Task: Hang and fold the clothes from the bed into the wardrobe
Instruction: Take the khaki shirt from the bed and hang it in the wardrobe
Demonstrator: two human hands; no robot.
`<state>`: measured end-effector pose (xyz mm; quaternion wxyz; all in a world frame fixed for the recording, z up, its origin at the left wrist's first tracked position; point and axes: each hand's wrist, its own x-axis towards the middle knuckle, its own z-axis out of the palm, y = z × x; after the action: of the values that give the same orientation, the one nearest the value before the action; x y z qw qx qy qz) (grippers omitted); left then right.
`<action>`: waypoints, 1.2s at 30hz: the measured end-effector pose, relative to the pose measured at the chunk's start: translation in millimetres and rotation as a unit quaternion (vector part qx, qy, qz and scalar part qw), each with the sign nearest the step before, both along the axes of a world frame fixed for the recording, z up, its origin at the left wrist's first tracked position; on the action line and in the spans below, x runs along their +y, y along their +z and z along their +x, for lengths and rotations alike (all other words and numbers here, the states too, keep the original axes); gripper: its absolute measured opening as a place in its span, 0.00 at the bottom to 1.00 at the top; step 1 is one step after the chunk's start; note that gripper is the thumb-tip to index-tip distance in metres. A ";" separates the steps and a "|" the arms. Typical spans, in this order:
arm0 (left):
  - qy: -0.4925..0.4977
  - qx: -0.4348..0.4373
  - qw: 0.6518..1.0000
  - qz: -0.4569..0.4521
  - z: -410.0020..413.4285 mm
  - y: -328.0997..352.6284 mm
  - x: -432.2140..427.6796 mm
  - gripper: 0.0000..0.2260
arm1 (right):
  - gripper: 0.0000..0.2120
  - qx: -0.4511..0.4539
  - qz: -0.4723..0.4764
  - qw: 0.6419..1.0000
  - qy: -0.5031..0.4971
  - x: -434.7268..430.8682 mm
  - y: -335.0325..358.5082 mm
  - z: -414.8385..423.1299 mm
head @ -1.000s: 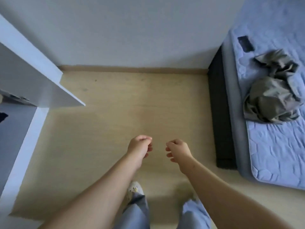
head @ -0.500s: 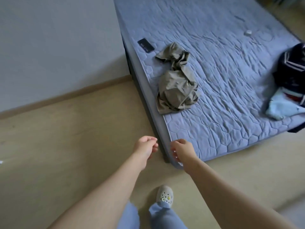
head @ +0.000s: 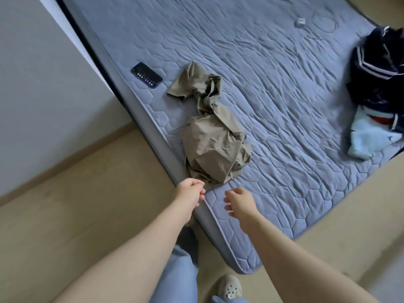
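Observation:
A crumpled khaki garment (head: 213, 136) lies near the close edge of the bed (head: 284, 84), which has a blue quilted cover. A dark navy garment with white stripes (head: 378, 68) and a light blue one (head: 369, 136) are heaped at the bed's right edge. My left hand (head: 190, 193) hovers just below the khaki garment's lower hem, fingers loosely curled, holding nothing. My right hand (head: 239, 202) hangs over the bed's near corner, fingers relaxed and empty. The wardrobe is out of view.
A black phone (head: 147, 74) lies on the bed left of the khaki garment. A small white object (head: 300, 21) sits far back on the cover. Beige floor (head: 76, 204) and a grey wall (head: 43, 84) are at the left. My feet stand at the bed's corner.
The view has swung from the floor and wardrobe door toward the bed. Both hands have come close to the khaki garment's near end, still empty.

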<state>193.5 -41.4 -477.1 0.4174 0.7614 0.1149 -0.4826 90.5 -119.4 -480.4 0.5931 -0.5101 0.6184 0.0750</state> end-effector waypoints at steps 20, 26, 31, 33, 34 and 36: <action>-0.271 -0.115 0.953 0.068 132.7 -200.0 -124.7 0.34 | 0.35 0.018 -0.126 0.983 -0.130 -107.4 -161.5 95.3; -0.287 -0.110 0.950 0.050 119.5 -204.0 -115.1 0.18 | 0.32 0.015 -0.088 0.995 -0.050 -111.0 -173.3 75.8; -0.240 -0.273 0.928 0.078 104.9 -194.7 -106.5 0.09 | 0.29 0.091 -0.077 0.993 0.016 -101.5 -176.8 29.4; -0.130 -0.358 0.921 0.080 106.8 -190.8 -114.1 0.20 | 0.27 0.103 -0.072 0.992 0.032 -101.4 -179.9 10.9; -0.100 -0.349 0.930 0.059 109.8 -190.5 -119.4 0.28 | 0.26 0.111 -0.067 0.991 0.033 -101.6 -180.6 2.4; -0.130 -0.245 0.961 0.001 113.0 -192.9 -133.1 0.38 | 0.22 0.131 -0.057 0.989 0.031 -102.2 -182.6 -15.8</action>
<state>306.5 -174.5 -670.0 0.3657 0.8648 -0.0907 -0.3318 74.7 -221.5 -663.0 0.4743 -0.5478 0.6781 0.1236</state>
